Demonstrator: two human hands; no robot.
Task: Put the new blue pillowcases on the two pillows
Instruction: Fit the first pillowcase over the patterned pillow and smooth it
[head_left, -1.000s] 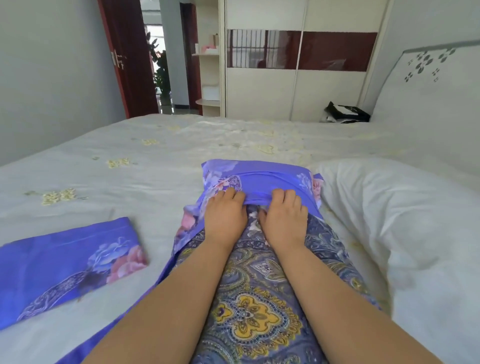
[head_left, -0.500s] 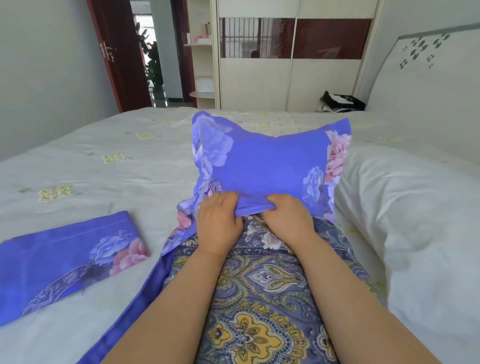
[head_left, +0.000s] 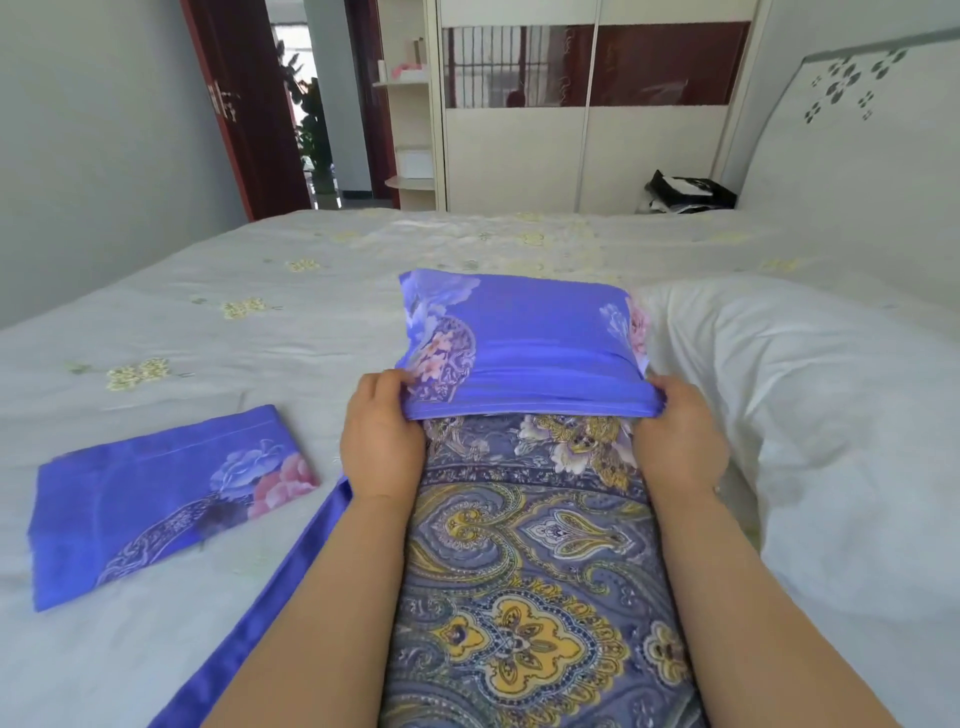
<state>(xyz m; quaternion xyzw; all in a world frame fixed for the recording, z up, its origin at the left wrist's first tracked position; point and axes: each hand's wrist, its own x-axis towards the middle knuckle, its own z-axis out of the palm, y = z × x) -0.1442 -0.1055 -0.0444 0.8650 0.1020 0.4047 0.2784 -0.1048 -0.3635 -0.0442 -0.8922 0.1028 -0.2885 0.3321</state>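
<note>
Both hands, L (head_left: 382, 447) & R (head_left: 680, 441), grip blue pillowcase (head_left: 524, 338) hem.

A single head-worn wide-angle view looks forward and down across the bed (head_left: 208, 322) toward the wardrobe (head_left: 587, 150) beyond it, close over both forearms, with the headboard (head_left: 852, 150) at the frame's right.
</note>
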